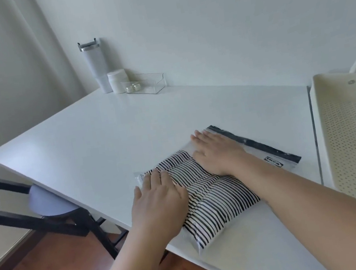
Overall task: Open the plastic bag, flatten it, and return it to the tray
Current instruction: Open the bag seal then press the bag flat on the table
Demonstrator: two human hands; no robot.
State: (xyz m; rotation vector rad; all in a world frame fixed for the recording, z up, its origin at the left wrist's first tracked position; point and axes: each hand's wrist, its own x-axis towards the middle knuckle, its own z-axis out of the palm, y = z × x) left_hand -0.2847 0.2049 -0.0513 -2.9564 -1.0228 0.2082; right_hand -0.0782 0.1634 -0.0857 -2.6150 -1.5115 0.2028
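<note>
Only one piece of writing can be read: the brand name "IKEA", printed in dark capital letters inside a small dark-outlined box on the plastic bag point(215, 189). The logo point(273, 161) sits on the clear strip of the bag just below its black zip band, near the bag's right corner, and it reads turned at a slant from this viewpoint, running along the band. It lies just beside the right forearm, not covered by it. The bottle, jar and tray carry no lettering that can be made out.
</note>
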